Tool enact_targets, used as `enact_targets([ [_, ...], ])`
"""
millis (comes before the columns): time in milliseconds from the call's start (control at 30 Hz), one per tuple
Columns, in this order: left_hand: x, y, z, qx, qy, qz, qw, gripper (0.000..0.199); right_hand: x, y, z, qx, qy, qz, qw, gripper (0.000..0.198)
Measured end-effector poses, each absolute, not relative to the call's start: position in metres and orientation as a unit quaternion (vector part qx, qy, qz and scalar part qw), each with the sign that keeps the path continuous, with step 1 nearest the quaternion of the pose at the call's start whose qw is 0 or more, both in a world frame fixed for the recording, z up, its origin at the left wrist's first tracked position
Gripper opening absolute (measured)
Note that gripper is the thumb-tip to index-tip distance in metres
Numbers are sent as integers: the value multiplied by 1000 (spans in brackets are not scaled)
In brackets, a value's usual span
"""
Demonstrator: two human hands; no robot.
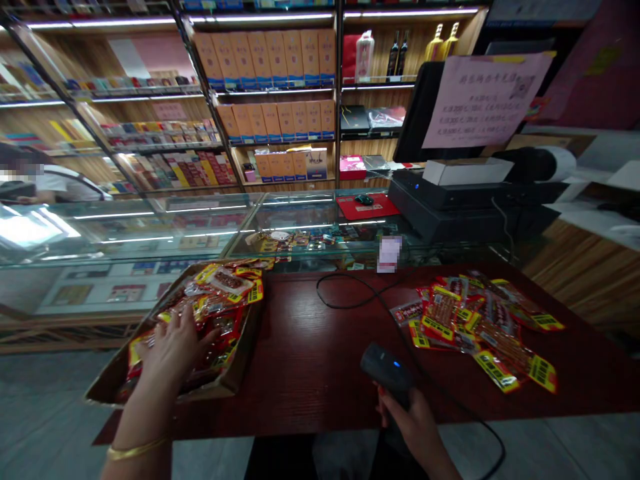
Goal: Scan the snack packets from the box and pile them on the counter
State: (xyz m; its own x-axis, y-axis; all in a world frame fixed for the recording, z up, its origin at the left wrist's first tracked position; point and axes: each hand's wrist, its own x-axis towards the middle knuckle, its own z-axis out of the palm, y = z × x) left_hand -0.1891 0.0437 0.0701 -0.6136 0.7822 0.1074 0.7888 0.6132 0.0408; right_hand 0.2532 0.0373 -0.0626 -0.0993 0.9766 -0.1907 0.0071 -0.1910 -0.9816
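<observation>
My left hand [173, 347] reaches over the cardboard box [227, 385] on the left of the table, its fingers spread on top of the snack packets [225, 283] inside. Those packets are red and yellow with clear windows. Around the handle of a black barcode scanner [385, 368] my right hand [407, 417] is closed, near the table's front edge. A small blue light glows on the scanner's head, and its cable trails to the right. Farther right lies a loose pile of similar snack packets [480, 327].
The dark red table [300, 347] meets a glass display counter [295, 213] behind it. A loop of black cable [345, 307] crosses the tabletop. At the back right stands a monitor with a paper notice [485, 100]. A person [65, 183] is at far left.
</observation>
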Motion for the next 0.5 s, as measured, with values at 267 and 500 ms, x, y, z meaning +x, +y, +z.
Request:
enact_targets([
  [267,-192,38,61,-449,-886,-18,117,48,252,37,-59,-535,-477,556,421,57],
  [500,-185,38,66,-456,-875,-59,152,40,255,36,-68,-517,-493,557,423,53],
])
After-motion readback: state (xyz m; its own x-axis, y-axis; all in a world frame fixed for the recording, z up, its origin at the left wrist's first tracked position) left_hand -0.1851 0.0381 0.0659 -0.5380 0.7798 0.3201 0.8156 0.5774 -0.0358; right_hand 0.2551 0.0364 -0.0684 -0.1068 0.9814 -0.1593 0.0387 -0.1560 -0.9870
